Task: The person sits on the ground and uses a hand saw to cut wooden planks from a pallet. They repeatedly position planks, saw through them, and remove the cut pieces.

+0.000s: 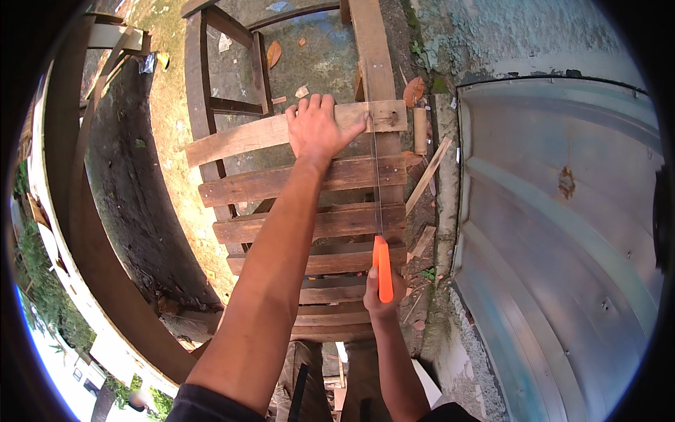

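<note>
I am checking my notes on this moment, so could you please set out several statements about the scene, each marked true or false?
1. The right hand grips the orange saw handle. True.
2. The left hand is wrapped around a hammer. False: it rests on the pale plank.
3. The saw blade passes over the pale plank near its right end. True.
4. The large metal panel is on the picture's left. False: it is on the right.
</note>
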### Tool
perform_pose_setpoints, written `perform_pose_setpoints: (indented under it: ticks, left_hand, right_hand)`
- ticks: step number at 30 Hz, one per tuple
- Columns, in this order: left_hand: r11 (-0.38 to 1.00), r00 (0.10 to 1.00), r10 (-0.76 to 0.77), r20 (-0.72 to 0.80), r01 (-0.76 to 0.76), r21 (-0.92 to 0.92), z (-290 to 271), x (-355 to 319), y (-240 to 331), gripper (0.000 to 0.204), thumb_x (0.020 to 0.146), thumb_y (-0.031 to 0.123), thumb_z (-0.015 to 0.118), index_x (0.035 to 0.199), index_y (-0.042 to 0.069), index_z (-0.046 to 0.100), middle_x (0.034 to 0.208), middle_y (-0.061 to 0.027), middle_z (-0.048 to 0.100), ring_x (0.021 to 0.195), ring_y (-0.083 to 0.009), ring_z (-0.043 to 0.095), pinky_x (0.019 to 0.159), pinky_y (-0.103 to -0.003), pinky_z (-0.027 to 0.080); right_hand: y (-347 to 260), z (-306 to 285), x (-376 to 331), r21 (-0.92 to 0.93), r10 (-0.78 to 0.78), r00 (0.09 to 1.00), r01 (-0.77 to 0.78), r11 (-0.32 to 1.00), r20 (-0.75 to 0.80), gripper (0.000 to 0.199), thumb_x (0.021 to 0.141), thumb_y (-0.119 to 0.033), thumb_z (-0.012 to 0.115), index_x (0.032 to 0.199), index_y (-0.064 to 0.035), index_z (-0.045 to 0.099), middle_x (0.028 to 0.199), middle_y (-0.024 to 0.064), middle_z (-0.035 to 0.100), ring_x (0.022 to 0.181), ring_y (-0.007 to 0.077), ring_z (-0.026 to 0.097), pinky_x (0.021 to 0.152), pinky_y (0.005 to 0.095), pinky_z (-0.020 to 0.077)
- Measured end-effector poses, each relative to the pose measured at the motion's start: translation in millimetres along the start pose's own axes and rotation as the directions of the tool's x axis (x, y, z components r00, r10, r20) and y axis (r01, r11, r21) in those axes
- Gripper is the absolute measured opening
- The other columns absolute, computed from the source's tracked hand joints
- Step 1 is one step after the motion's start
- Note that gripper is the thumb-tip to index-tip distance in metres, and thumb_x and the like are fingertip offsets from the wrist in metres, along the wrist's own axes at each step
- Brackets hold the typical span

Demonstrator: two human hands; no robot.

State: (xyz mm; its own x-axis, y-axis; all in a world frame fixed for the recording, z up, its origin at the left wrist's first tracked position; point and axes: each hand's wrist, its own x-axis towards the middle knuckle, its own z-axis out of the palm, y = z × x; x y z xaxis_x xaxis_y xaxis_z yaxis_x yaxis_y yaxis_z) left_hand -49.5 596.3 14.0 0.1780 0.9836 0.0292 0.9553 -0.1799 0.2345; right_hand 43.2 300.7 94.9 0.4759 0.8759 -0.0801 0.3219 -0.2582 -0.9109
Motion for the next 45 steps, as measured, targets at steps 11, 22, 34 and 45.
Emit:
perform_pose_setpoints:
  ticks: [11, 22, 34, 45]
  left_hand:
    - [0.998, 0.992, 0.051, -0.111, -0.048, 0.032, 11.3, -0.9, 1.1, 0.065, 0.08, 0.069, 0.063, 0.093, 0.006, 0.069, 0.095, -0.0089, 0.066, 0.098, -0.0278, 0.061, 0.096, -0.044, 0.039]
    - [0.998, 1.0, -0.029, -0.012, 0.029, -0.055, 10.2, -2.9, -5.7, 0.062, 0.09, 0.062, 0.05, 0.111, 0.006, 0.07, 0.113, -0.0112, 0.069, 0.113, -0.026, 0.059, 0.099, -0.043, 0.036]
    - [0.908, 0.856, -0.362, -0.37, 0.233, -0.348, -34.8, -86.7, -136.5, 0.065, 0.096, 0.035, 0.06, 0.143, -0.004, 0.039, 0.153, -0.0211, 0.037, 0.147, -0.0333, 0.031, 0.124, -0.056, 0.014]
    - [0.507, 0.578, -0.813, -0.071, 0.642, -0.576, -49.2, -111.0, -228.4, 0.067, 0.094, 0.067, 0.051, 0.129, 0.013, 0.068, 0.124, -0.0164, 0.07, 0.121, -0.0358, 0.062, 0.104, -0.046, 0.043]
  right_hand:
    - [-19.9, 62.1, 144.2, 0.156, -0.009, 0.993, 0.028, 0.987, -0.118, 0.023, 0.097, -0.015, 0.068, 0.081, 0.0011, 0.064, 0.057, 0.0031, 0.053, 0.05, 0.0091, 0.048, 0.048, 0.0292, 0.0403]
    - [7.2, 29.1, 67.2, 0.216, 0.076, 0.996, -0.063, 0.974, -0.056, 0.025, 0.103, -0.019, 0.062, 0.088, 0.0013, 0.064, 0.063, -0.0036, 0.049, 0.055, 0.0038, 0.041, 0.049, 0.0247, 0.0302]
    - [19.5, 30.4, 63.5, -0.041, -0.153, 0.987, 0.152, 0.988, -0.044, 0.029, 0.101, -0.022, 0.065, 0.092, 0.0052, 0.069, 0.064, -0.0037, 0.055, 0.061, 0.0066, 0.049, 0.054, 0.0275, 0.0387]
    - [24.2, 23.0, 126.5, -0.044, -0.152, 0.925, 0.146, 0.988, -0.349, 0.04, 0.102, -0.033, 0.065, 0.085, 0.0033, 0.064, 0.067, -0.0018, 0.054, 0.067, 0.0084, 0.047, 0.062, 0.0302, 0.0415]
